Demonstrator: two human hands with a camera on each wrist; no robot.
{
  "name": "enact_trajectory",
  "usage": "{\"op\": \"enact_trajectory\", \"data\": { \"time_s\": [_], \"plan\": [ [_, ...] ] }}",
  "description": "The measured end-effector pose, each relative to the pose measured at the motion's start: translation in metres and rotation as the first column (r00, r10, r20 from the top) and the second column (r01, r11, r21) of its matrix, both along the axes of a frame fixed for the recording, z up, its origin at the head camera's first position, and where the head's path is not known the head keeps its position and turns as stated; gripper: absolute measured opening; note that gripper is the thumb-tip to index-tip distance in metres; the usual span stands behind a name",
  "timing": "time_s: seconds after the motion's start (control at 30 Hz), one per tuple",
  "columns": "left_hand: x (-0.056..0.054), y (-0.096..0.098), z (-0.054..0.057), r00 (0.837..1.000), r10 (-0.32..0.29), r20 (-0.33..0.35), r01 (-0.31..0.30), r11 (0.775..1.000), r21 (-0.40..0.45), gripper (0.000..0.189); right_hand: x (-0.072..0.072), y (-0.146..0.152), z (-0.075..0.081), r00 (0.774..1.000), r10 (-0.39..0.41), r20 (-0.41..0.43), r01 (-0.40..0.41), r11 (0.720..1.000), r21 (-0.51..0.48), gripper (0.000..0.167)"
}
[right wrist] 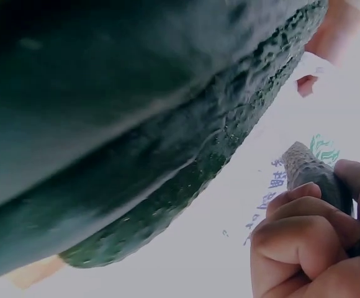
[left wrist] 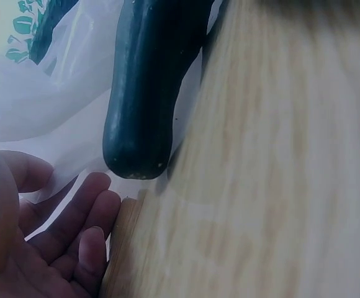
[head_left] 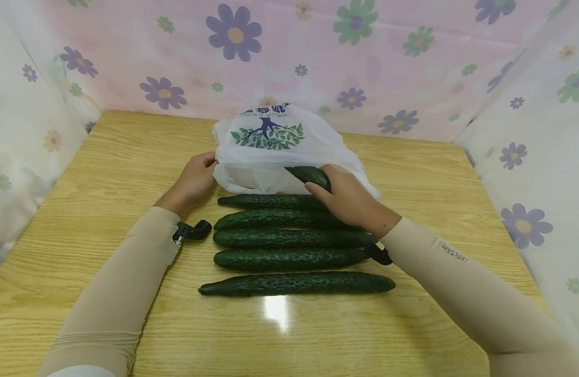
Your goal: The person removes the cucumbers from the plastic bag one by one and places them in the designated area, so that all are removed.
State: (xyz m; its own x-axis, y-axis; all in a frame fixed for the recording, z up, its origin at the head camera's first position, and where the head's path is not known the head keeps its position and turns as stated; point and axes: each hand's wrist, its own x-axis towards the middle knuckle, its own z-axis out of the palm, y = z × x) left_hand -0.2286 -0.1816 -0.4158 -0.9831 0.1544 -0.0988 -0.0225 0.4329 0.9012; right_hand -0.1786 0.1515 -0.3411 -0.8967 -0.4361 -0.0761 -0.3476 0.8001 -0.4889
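Observation:
A white plastic bag (head_left: 322, 136) printed with a green-leaved tree lies on the table, its mouth toward me. My left hand (head_left: 198, 175) holds the left edge of that mouth, the thin film between thumb and fingers (left wrist: 99, 186). With curled fingers my right hand (head_left: 353, 198) grips a dark green cucumber (head_left: 313, 175) at the bag's mouth; its tip points left, and the palm covers its other end. Below the mouth, several more cucumbers (head_left: 289, 259) lie side by side across the table. The right hand hovers over the farthest ones, hiding part of them.
The wooden table (head_left: 129, 157) is bounded by flowered cloth (head_left: 280, 63) at the back and both sides. One cucumber (head_left: 296, 284) lies nearest me, slightly apart from the row. Black camera mounts (head_left: 193, 230) sit at both wrists.

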Motion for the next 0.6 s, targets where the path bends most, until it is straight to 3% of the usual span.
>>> {"op": "enact_trajectory", "data": {
  "time_s": [0.23,0.6],
  "plan": [
    [0.001,0.001,0.002,1.000,0.003,-0.001,-0.003,1.000,-0.003,0.044,0.024,0.021,0.002,0.996,-0.038,0.084,0.040,0.999,-0.020,0.050],
    [0.000,0.001,0.001,1.000,-0.008,-0.006,0.008,1.000,-0.011,0.044,0.048,0.047,0.005,0.996,-0.038,0.081,0.037,0.999,0.011,0.062]
  ]
}}
